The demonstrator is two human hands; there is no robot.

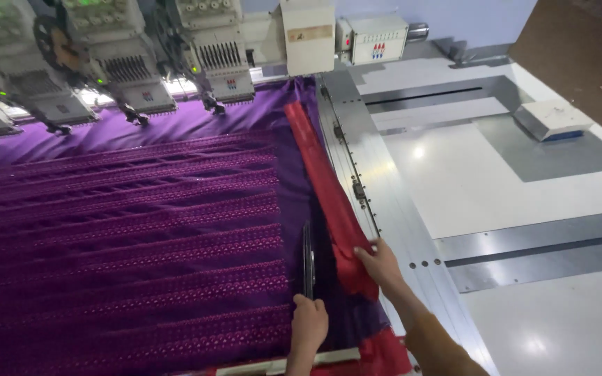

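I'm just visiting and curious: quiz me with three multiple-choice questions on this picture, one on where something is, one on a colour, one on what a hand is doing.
1. Where does the red strip lie?
A. Along the right edge of the purple fabric
B. Across the white table
C. Under the machine heads

2. What colour is the embroidered cloth?
A. Green
B. Purple
C. Yellow

3. What is the left hand doing?
A. Resting flat on the table
B. Hanging free
C. Gripping a dark slim tool that lies on the cloth

Answers: 1 A, the strip runs beside the metal frame rail, with the right hand on it. 2 B, the cloth is purple all over. 3 C, the fingers close round the tool's near end.
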